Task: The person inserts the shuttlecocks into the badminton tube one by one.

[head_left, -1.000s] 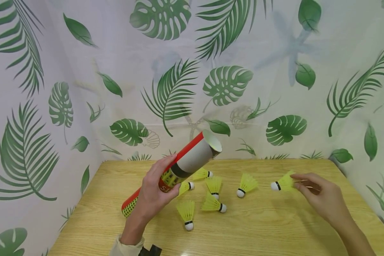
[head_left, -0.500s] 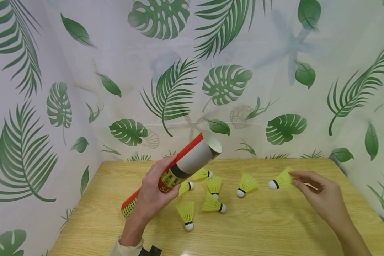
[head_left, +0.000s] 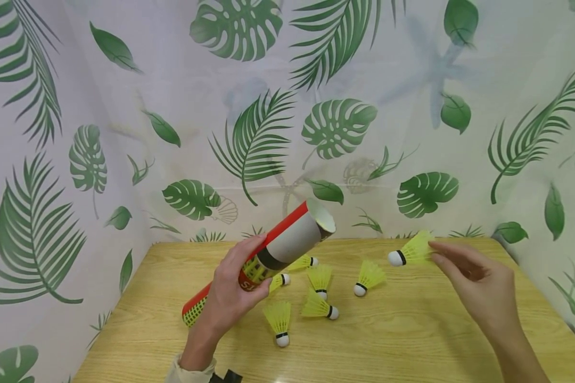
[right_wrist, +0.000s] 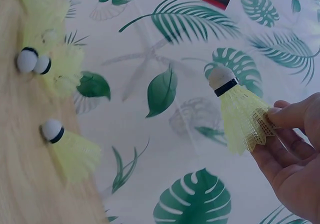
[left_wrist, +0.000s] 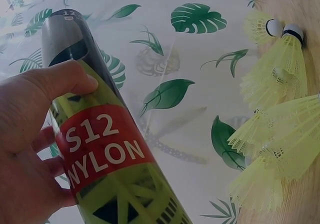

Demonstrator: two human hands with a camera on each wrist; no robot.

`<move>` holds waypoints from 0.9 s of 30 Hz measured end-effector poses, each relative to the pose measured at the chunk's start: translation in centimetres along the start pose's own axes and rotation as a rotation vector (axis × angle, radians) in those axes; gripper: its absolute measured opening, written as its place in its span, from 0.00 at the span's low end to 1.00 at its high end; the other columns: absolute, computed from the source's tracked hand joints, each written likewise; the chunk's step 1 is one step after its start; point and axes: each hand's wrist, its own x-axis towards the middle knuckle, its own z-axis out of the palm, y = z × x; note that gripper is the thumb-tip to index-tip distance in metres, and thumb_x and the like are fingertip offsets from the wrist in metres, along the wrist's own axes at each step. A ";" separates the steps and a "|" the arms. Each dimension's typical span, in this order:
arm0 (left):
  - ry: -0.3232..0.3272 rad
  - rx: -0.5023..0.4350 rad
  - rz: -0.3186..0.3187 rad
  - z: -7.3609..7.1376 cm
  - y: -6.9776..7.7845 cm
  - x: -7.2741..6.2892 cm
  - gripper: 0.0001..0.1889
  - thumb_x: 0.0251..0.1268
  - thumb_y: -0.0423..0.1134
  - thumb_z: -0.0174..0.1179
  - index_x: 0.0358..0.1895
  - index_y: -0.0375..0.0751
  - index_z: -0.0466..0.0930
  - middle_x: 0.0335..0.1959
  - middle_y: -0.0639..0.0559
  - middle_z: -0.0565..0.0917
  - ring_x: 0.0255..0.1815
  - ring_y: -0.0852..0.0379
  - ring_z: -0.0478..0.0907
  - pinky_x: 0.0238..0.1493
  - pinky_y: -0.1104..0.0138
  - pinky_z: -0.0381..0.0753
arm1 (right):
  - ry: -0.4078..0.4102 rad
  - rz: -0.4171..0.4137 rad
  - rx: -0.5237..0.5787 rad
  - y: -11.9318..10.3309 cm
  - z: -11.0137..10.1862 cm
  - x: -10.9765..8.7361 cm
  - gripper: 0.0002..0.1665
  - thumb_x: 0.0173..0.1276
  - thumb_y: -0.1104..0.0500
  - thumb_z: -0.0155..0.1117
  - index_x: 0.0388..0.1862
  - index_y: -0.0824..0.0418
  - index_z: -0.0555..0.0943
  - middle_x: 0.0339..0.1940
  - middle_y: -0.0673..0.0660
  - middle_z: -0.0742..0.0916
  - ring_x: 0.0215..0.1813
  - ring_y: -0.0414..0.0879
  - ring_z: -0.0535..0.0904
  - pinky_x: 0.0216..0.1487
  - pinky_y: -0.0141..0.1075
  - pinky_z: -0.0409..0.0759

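My left hand (head_left: pixel 235 287) grips a shuttlecock tube (head_left: pixel 294 236) around its middle, tilted with its open end up and to the right. In the left wrist view the tube (left_wrist: pixel 107 144) shows a red band reading "S12 NYLON". My right hand (head_left: pixel 481 282) pinches a yellow shuttlecock (head_left: pixel 414 250) by its skirt edge, above the table, with the white cork pointing left toward the tube. The right wrist view shows thumb and fingers on the skirt of that shuttlecock (right_wrist: pixel 242 114). Whether anything is inside the tube cannot be seen.
Several yellow shuttlecocks lie on the wooden table (head_left: pixel 388 340), among them one nearest the front (head_left: pixel 279 322) and one alone farther right (head_left: pixel 369 276). Two are partly behind the tube. A leaf-print cloth (head_left: pixel 287 159) rises behind the table and along its sides.
My right hand has lifted the pinched shuttlecock and brought it slightly left. The tube in my left hand has barely shifted, and the shuttlecocks on the table lie as before.
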 end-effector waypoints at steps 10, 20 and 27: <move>-0.015 -0.009 0.003 0.1 0.0 -0.1 0.44 0.54 0.29 0.74 0.76 0.55 0.67 0.71 0.53 0.74 0.63 0.51 0.75 0.54 0.52 0.82 | 0.060 -0.069 0.192 -3.0 1.3 1.3 0.16 0.60 0.84 0.65 0.48 0.80 0.84 0.45 0.55 0.91 0.43 0.39 0.88 0.42 0.24 0.82; -0.021 -0.052 -0.004 0.4 0.0 -0.2 0.45 0.55 0.28 0.73 0.77 0.56 0.67 0.71 0.53 0.74 0.62 0.51 0.75 0.53 0.54 0.83 | 0.101 -0.208 0.401 -5.2 2.9 2.8 0.15 0.58 0.87 0.62 0.46 0.85 0.82 0.42 0.61 0.91 0.43 0.43 0.89 0.42 0.24 0.82; -0.021 -0.062 0.009 0.7 -0.1 -0.2 0.46 0.53 0.26 0.73 0.76 0.56 0.67 0.71 0.54 0.73 0.64 0.51 0.75 0.52 0.54 0.83 | 0.095 -0.269 0.376 -5.9 4.3 3.6 0.15 0.60 0.86 0.63 0.46 0.83 0.83 0.43 0.61 0.91 0.44 0.43 0.88 0.41 0.24 0.81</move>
